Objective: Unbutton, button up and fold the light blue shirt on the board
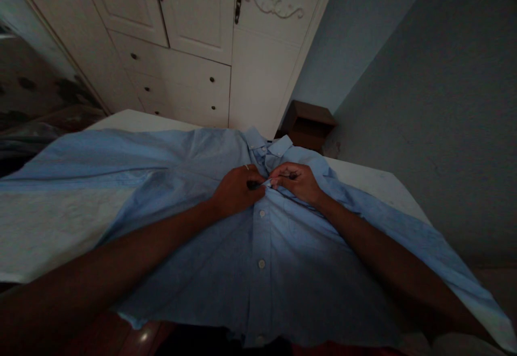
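Shirt [258,248], light blue and button-fronted, is seen in the head view laid face up across a white surface [60,227], with its collar [269,143] at twelve o'clock, away from the person, and its hem at six o'clock, over the near edge. One sleeve is spread toward nine o'clock and the other toward four o'clock, so the front panel lies flat and, it is judged, within easy reach of both arms. The left hand [236,189], on which a ring [246,167] is worn, is closed on the placket just below the collar, thumb and fingertips pinched on the cloth. The right hand [299,181] is closed on the same strip from the three o'clock side, its fingertips meeting those of the left. The two-sided pinch seems meant to hold the front edges together at one spot; whether a button is caught between the fingertips cannot be told. The grip sits at the upper chest of the shirt, with two buttons [262,213] along the placket at six o'clock from the hands. A white wardrobe [194,33] is seen at eleven o'clock, a brown cabinet [309,124] at one o'clock and a blue-grey wall [424,103] at two o'clock.
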The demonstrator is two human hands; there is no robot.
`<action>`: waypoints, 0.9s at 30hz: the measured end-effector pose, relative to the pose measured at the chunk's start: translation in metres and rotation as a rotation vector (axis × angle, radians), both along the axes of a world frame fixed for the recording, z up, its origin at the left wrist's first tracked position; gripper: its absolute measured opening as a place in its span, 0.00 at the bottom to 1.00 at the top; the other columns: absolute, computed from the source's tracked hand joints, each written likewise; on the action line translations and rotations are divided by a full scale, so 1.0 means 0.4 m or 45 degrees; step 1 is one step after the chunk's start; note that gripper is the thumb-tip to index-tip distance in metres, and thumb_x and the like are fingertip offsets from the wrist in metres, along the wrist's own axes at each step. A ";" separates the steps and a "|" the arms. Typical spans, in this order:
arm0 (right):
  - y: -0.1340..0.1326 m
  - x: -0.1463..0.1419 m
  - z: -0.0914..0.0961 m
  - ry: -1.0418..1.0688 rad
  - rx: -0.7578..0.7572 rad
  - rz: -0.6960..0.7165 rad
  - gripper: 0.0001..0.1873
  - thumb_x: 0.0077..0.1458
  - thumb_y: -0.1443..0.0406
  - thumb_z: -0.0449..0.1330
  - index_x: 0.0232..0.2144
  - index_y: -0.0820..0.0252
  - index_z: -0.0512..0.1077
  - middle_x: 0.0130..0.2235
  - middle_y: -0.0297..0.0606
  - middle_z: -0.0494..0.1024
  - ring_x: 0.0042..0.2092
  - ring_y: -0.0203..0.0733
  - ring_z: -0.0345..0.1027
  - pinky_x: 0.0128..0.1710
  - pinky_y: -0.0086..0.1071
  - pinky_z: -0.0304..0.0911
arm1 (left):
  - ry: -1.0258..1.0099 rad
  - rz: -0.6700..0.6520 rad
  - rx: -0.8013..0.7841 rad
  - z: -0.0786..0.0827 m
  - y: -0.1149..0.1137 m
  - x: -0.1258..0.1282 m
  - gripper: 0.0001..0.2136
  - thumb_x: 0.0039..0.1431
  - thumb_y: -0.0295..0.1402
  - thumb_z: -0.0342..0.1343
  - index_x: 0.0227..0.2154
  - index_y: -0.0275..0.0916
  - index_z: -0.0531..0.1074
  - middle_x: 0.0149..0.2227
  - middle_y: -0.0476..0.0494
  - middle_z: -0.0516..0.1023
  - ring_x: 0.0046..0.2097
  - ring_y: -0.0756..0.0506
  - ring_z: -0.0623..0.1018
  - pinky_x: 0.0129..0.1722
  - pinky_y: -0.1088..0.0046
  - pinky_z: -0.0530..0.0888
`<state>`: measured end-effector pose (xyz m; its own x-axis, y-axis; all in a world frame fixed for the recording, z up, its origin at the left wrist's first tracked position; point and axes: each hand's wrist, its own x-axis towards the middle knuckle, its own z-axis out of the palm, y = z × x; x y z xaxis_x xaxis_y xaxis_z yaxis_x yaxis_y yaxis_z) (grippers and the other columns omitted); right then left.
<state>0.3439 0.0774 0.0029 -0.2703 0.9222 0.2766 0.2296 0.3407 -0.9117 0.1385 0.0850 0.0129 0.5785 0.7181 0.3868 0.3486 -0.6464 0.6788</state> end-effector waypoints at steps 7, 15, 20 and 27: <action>-0.001 -0.007 0.000 0.018 -0.020 0.012 0.13 0.48 0.56 0.67 0.29 0.58 0.73 0.26 0.31 0.76 0.27 0.33 0.70 0.31 0.29 0.67 | 0.036 0.004 -0.002 0.005 0.001 0.000 0.07 0.54 0.30 0.54 0.26 0.37 0.76 0.30 0.47 0.75 0.33 0.49 0.74 0.34 0.73 0.68; -0.003 -0.011 0.005 -0.069 0.025 -0.007 0.11 0.50 0.57 0.65 0.28 0.58 0.73 0.27 0.32 0.76 0.27 0.34 0.69 0.31 0.30 0.66 | 0.084 0.111 0.022 -0.006 -0.003 0.004 0.05 0.53 0.33 0.58 0.30 0.39 0.77 0.34 0.46 0.78 0.35 0.49 0.75 0.36 0.73 0.70; -0.007 -0.011 0.006 -0.124 0.086 -0.009 0.06 0.52 0.61 0.63 0.28 0.58 0.73 0.26 0.31 0.75 0.26 0.33 0.69 0.31 0.29 0.65 | 0.031 0.135 -0.045 -0.004 -0.005 0.006 0.04 0.52 0.32 0.59 0.29 0.38 0.77 0.32 0.46 0.78 0.32 0.49 0.75 0.34 0.74 0.70; -0.012 -0.009 0.009 -0.258 0.179 -0.016 0.03 0.54 0.65 0.60 0.29 0.58 0.74 0.24 0.29 0.75 0.27 0.33 0.70 0.33 0.28 0.65 | 0.039 0.153 -0.205 0.000 -0.003 0.012 0.04 0.48 0.27 0.59 0.28 0.37 0.77 0.30 0.47 0.78 0.31 0.50 0.74 0.32 0.74 0.69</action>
